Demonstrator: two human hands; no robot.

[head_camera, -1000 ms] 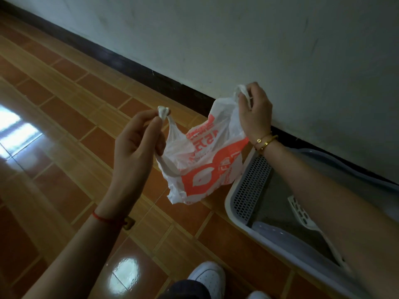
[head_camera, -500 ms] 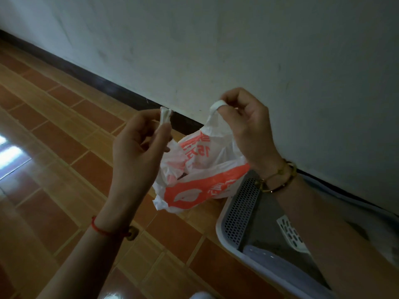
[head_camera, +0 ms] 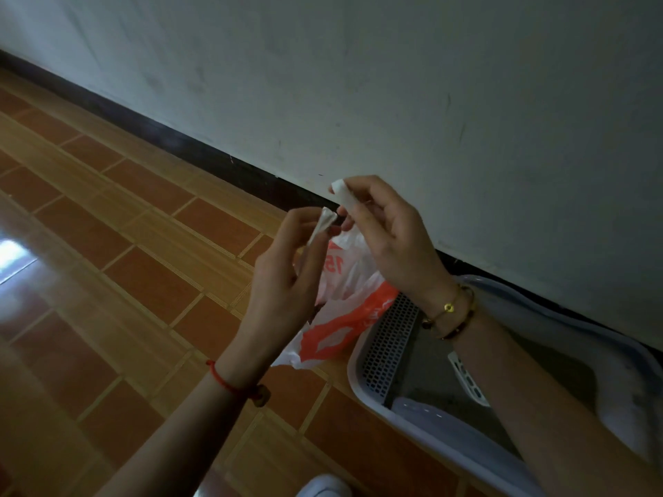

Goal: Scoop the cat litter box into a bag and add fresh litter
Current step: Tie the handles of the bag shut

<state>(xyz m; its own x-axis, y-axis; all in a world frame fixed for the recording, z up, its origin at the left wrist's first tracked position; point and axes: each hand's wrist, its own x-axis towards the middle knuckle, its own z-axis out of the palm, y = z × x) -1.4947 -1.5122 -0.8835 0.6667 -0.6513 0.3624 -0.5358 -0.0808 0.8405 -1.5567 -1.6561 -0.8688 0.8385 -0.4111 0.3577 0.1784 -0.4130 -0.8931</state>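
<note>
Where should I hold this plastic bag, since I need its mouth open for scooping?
Pinch its two handle loops from above, one per hand, as the left hand and right hand do: the bag hangs beneath them, so pulling the loops apart should spread the mouth.

A pale, scuffed wall (head_camera: pixel 394 84) rises behind the left grip (head_camera: pixel 283 278) and the right grip (head_camera: pixel 391 245), with a dark skirting board (head_camera: pixel 161 132) along its foot. A floor (head_camera: pixel 125 263) of red-brown and tan tiles spreads left of the left grip, with a glare (head_camera: pixel 14 252) far left. A white shoe (head_camera: pixel 323 487) shows below.
</note>
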